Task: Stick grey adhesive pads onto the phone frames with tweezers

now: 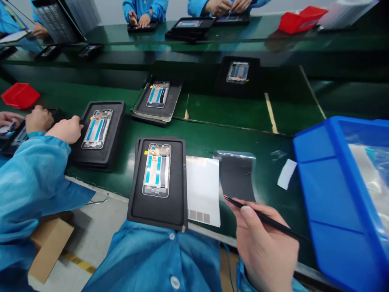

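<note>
The right hand point(266, 247) sits bent over the table's near edge, clenching black tweezers point(267, 219) between thumb and fingers, their tip pointing left beside a black film point(237, 178). Left of the film lie a white sheet point(203, 190) and a black tray point(158, 215) holding a phone frame point(156, 170). The left arm reaches forward, its hand point(64, 129) touching the edge of a second tray point(79, 152) holding another frame point(97, 129); whether it grips that edge, I cannot tell. A co-worker's hand point(39, 119) rests just beside it. A blue bin point(337, 194) stands at the table's right side.
</note>
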Demonstrator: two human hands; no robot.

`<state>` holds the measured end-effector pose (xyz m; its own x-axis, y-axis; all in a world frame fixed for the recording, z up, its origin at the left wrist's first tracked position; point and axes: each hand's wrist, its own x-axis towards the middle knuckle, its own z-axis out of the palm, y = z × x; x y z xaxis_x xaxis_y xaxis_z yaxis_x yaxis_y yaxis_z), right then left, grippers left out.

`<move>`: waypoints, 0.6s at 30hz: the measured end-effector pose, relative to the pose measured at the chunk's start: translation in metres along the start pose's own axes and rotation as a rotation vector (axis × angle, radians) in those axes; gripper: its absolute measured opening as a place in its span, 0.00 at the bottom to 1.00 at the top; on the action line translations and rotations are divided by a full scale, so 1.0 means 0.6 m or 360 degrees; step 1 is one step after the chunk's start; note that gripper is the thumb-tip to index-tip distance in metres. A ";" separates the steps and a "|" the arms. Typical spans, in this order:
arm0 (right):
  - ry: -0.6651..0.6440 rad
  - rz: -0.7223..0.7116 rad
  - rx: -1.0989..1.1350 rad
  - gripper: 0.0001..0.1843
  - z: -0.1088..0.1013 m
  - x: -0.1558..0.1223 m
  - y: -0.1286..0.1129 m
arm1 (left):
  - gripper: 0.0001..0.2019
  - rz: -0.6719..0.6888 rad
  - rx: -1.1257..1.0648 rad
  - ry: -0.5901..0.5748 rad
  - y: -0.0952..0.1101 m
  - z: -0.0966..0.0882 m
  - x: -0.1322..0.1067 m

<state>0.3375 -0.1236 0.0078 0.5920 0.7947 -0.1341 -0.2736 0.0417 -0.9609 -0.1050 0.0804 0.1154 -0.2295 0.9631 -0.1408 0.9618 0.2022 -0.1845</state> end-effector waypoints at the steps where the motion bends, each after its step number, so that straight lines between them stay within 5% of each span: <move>1: 0.0011 0.0007 -0.0020 0.11 -0.010 0.001 0.004 | 0.33 0.0002 -0.0008 0.0021 -0.002 -0.001 0.001; 11: 0.0043 0.0177 -0.0335 0.17 -0.070 -0.010 0.032 | 0.40 -0.0004 -0.0036 0.0098 0.006 -0.001 0.023; 18: 0.0055 0.0230 -0.0745 0.20 -0.085 -0.009 0.033 | 0.29 -0.0029 0.0005 0.0269 0.013 -0.024 -0.008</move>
<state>0.3676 -0.1579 -0.0229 0.6000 0.7515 -0.2743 0.0105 -0.3502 -0.9366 -0.0941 0.0801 0.1285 -0.2184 0.9754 0.0283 0.9571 0.2198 -0.1888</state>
